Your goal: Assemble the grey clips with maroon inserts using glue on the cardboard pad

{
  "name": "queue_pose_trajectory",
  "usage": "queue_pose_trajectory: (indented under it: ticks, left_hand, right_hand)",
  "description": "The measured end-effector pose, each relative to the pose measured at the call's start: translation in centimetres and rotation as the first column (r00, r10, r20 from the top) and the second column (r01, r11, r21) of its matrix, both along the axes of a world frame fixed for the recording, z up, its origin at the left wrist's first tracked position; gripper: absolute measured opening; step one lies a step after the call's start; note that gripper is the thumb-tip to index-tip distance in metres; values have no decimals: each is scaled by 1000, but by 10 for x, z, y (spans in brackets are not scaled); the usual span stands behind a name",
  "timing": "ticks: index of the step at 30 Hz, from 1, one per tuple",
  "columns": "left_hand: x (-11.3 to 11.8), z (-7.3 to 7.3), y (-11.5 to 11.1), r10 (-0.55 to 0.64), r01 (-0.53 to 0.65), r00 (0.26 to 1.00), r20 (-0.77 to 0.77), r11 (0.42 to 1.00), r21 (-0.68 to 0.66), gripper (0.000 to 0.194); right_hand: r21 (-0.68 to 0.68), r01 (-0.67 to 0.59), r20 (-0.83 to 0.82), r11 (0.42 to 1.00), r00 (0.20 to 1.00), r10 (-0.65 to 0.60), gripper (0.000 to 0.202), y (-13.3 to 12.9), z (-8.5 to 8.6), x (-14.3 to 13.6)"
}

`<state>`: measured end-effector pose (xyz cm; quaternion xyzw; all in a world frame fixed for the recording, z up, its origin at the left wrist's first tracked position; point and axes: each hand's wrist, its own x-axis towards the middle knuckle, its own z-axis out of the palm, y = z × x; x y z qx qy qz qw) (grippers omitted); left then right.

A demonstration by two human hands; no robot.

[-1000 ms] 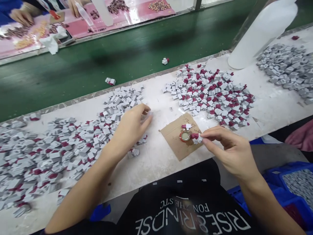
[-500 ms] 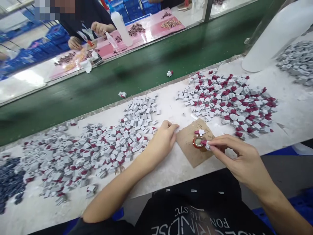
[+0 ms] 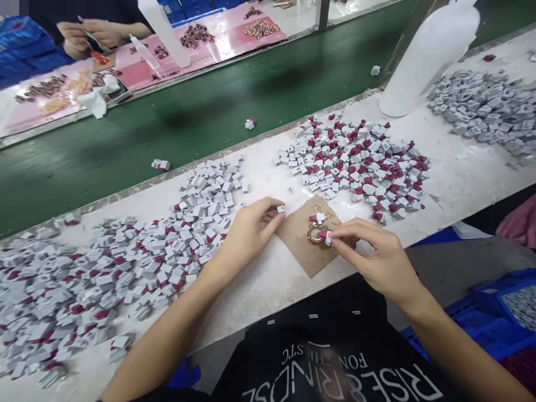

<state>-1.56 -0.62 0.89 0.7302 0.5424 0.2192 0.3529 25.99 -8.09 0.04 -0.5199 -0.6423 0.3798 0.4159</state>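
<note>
- Got a small maroon-and-white piece (image 3: 327, 238) pinched by the white end in the right hand (image 3: 379, 259), right at the tips of thumb and index, with only the width of the piece between those fingers.
- Aiming the maroon end left, over the right side of the little round dish (image 3: 315, 235). Can't tell if actually dipping into the contents or just above.
- Also holding what looks like a small white piece (image 3: 281, 210) in the left hand (image 3: 251, 226), between thumb and index, just off the left corner of the cardboard (image 3: 307, 257).
- Reaching in from lower right with the right arm, back of the hand mostly up, spare fingers curled under. Angling in from lower left with the left arm, low over the desk (image 3: 251, 301), close to the left heap (image 3: 167, 240).
- Seeing a second piece (image 3: 319, 218) lying on the cardboard, just beyond the dish.
- Can't make out the curled right fingers too well, mostly tucked behind the index. Losing the right forearm at the bottom edge.
- Spotting a co-worker's hands (image 3: 104, 32) top left, too small to read properly.
</note>
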Motion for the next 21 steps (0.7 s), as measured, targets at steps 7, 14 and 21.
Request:
queue_pose_trajectory:
  ticks: [7, 14, 21]
  left_hand:
    - [15, 14, 7, 111, -12, 909, 401, 971, -240, 24]
    - [40, 34, 12, 111, 113, 801, 589, 937, -330, 37]
    - [45, 27, 13, 157, 154, 729, 666, 911, -383, 37]
  right_hand:
    - [-119, 85, -246, 989, 963, -113, 10, 17, 5, 0]
    - [-99, 160, -442, 982, 877, -187, 17, 47, 4, -9]
    - [-118, 137, -496, 984, 850, -178, 11, 48, 3, -18]
